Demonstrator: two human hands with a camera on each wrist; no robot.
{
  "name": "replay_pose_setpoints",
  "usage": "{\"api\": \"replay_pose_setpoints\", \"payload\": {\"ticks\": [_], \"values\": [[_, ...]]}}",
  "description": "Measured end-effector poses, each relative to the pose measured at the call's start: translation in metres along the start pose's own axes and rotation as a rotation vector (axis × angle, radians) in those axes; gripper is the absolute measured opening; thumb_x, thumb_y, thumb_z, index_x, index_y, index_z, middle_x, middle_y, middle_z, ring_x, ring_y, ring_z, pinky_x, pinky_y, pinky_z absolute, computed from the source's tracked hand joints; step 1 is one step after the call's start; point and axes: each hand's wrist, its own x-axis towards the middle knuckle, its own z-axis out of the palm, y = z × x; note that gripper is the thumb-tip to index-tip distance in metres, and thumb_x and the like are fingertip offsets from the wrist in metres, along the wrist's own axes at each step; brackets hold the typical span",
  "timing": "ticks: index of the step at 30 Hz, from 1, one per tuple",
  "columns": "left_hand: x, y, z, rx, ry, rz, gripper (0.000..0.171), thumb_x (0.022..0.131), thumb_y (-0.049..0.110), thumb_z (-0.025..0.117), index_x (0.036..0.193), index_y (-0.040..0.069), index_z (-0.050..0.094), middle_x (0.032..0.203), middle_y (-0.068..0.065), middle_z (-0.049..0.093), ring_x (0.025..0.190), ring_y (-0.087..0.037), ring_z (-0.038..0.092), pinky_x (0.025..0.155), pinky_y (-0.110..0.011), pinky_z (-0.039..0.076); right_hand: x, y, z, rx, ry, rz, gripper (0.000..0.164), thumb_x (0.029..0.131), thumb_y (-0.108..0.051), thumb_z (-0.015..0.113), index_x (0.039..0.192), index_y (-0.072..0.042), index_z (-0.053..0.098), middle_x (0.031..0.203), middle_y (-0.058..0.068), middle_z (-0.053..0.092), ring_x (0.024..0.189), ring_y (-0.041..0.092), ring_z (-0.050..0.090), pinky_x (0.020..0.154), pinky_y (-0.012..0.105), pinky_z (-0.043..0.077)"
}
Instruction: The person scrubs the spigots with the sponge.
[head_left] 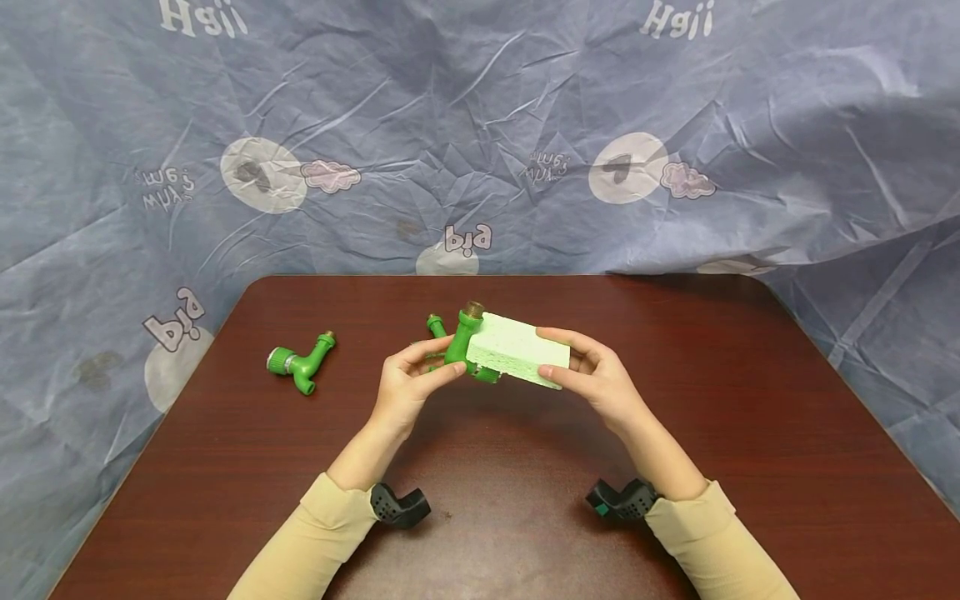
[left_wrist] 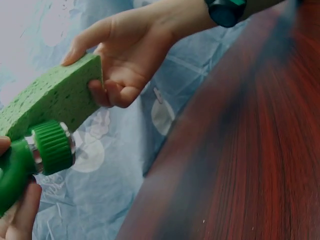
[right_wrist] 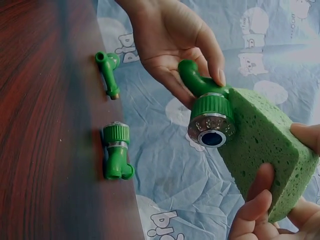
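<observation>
In the head view, my left hand (head_left: 402, 385) pinches a green tap (head_left: 458, 346) between thumb and fingers, its brass threaded end pointing up. My right hand (head_left: 600, 371) grips a light green sponge (head_left: 513, 346) by its right end. The sponge's left end lies right against the tap, both held up over the table. From the right wrist view, the tap's ribbed collar (right_wrist: 212, 106) and silver ring with a dark opening show beside the sponge's porous face (right_wrist: 265, 145). The left wrist view shows the collar (left_wrist: 51, 146) close below the sponge (left_wrist: 60, 95).
A second green tap (head_left: 303, 364) lies on the left of the brown table (head_left: 480, 500). Another one (head_left: 436, 325) lies behind my left hand, partly hidden. A printed blue-grey cloth (head_left: 480, 125) hangs behind the table. Black wrist devices (head_left: 401, 506) are on both arms.
</observation>
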Motion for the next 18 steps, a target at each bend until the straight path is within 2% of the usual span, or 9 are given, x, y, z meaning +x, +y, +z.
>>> {"api": "replay_pose_setpoints", "payload": {"ticks": [2, 5, 11, 14, 18], "values": [[0.0001, 0.0003, -0.0012, 0.024, -0.006, -0.003, 0.039, 0.072, -0.013, 0.070, 0.110, -0.011, 0.063, 0.095, -0.002, 0.069, 0.083, -0.016, 0.067, 0.073, -0.029, 0.056, -0.0003, -0.0001, -0.0001, -0.005, -0.010, -0.004, 0.048, 0.082, 0.002, 0.066, 0.129, 0.000, 0.053, 0.110, 0.005, 0.061, 0.086, 0.013, 0.063, 0.071, 0.025, 0.054], [0.0007, 0.0021, -0.0029, 0.110, -0.023, -0.002, 0.034, 0.073, -0.009, 0.072, 0.107, -0.012, 0.064, 0.090, -0.004, 0.071, 0.081, -0.014, 0.067, 0.072, -0.027, 0.055, -0.0004, -0.0001, -0.0009, -0.013, -0.029, -0.017, 0.049, 0.082, 0.003, 0.066, 0.129, 0.001, 0.053, 0.111, 0.006, 0.061, 0.087, 0.013, 0.063, 0.070, 0.026, 0.054], [0.0023, 0.0054, -0.0052, 0.264, -0.050, -0.015, 0.035, 0.074, -0.007, 0.073, 0.107, -0.011, 0.064, 0.095, -0.018, 0.068, 0.080, -0.013, 0.066, 0.072, -0.025, 0.055, -0.0001, 0.0015, -0.0018, -0.040, -0.048, -0.039, 0.049, 0.081, 0.004, 0.067, 0.127, 0.004, 0.052, 0.110, 0.008, 0.060, 0.085, 0.015, 0.063, 0.071, 0.026, 0.055], [0.0025, 0.0061, -0.0056, 0.288, -0.072, -0.023, 0.037, 0.074, -0.009, 0.071, 0.110, -0.012, 0.063, 0.099, -0.022, 0.066, 0.082, -0.013, 0.066, 0.074, -0.025, 0.054, -0.0004, 0.0016, -0.0020, -0.094, -0.044, -0.048, 0.049, 0.080, 0.005, 0.068, 0.126, 0.005, 0.052, 0.115, 0.009, 0.057, 0.083, 0.015, 0.061, 0.069, 0.024, 0.054], [0.0031, 0.0061, -0.0062, 0.269, -0.075, -0.021, 0.037, 0.075, -0.011, 0.069, 0.111, -0.013, 0.061, 0.101, -0.024, 0.065, 0.083, -0.015, 0.066, 0.074, -0.026, 0.055, -0.0009, -0.0003, -0.0051, -0.226, -0.018, -0.064, 0.048, 0.079, 0.000, 0.072, 0.124, -0.001, 0.057, 0.124, 0.006, 0.052, 0.074, 0.011, 0.054, 0.062, 0.019, 0.049]]}}
